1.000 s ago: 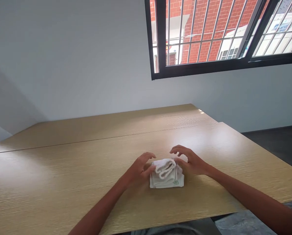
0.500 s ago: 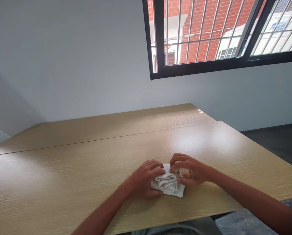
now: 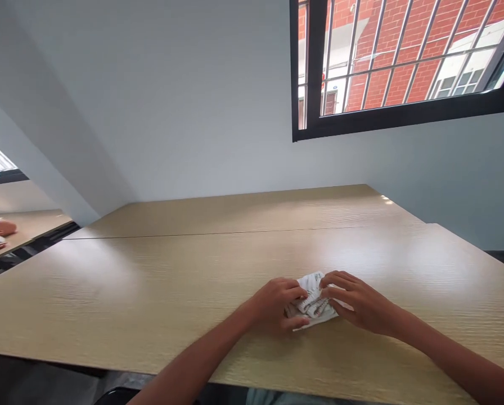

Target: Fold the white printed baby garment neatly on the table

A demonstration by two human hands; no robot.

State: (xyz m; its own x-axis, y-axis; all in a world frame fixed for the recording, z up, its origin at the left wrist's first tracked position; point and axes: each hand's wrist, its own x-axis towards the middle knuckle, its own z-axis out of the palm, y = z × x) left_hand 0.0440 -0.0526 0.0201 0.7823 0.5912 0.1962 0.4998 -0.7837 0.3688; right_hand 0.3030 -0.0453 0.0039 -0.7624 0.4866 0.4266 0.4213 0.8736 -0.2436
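One folded white cloth (image 3: 311, 283) is lying on a wood-grain tabletop (image 3: 151, 304), left hand (image 3: 276, 304) and right hand (image 3: 364, 304) half-curling at its opposite sides, grip uncertain, apparently adjusting it, calling for light pressure.

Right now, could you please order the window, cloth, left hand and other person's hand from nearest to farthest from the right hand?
From the right hand:
1. Cloth, left, at its fingers.
2. Left hand, across the cloth.
3. Window, high ahead.
4. Other person's hand, far left.

Cloth (image 3: 313, 301) on table (image 3: 171, 292) between hands
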